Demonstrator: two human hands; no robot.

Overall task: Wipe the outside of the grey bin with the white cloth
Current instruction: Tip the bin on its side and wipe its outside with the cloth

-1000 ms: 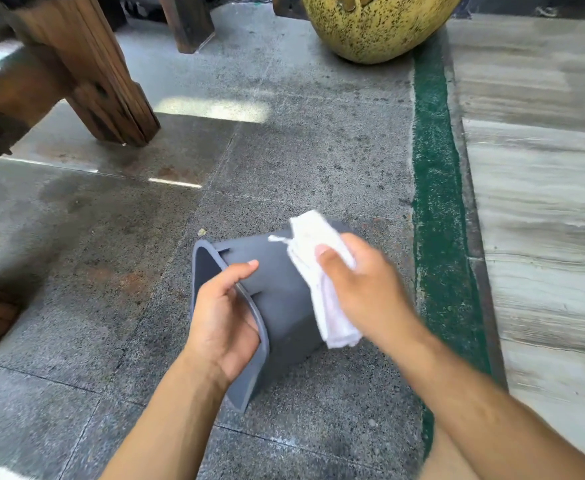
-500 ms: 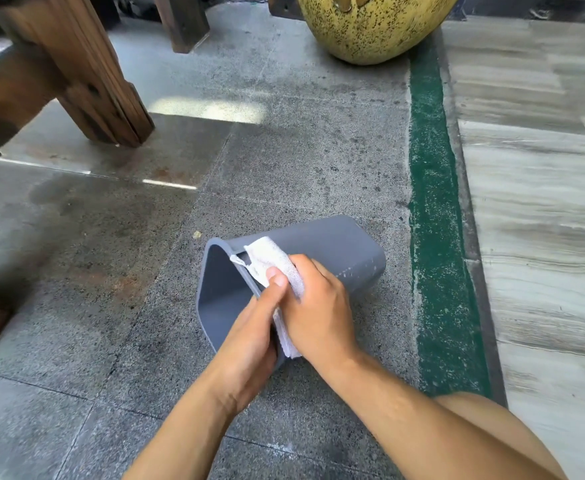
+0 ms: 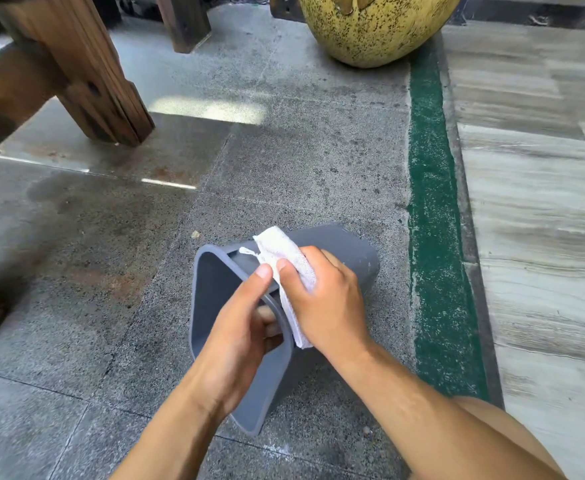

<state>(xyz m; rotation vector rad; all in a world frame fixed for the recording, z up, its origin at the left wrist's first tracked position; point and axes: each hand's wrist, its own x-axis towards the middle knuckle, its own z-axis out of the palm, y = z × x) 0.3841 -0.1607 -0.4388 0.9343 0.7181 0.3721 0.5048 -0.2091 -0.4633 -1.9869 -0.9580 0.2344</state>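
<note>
Grey bin (image 3: 339,247) on its side on the floor (image 3: 111,237), both hands on it.
Left hand (image 3: 239,334) grips the rim, fingertips hidden inside; right hand (image 3: 325,299) presses the white cloth (image 3: 284,258) against the outside, covering much of it.

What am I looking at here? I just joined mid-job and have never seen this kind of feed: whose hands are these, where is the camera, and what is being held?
There is no machine: a person works with two bare hands. The single picture comes from a camera worn on their head, looking forward and down.

A grey bin lies on its side on the stone floor, its opening facing left. The left hand grips the bin's rim, fingers curled inside. The right hand presses a white cloth against the bin's outer wall near the rim, thumb pinching it.

Further back stand a wooden leg and a speckled yellow pot. A green strip runs along the right.
</note>
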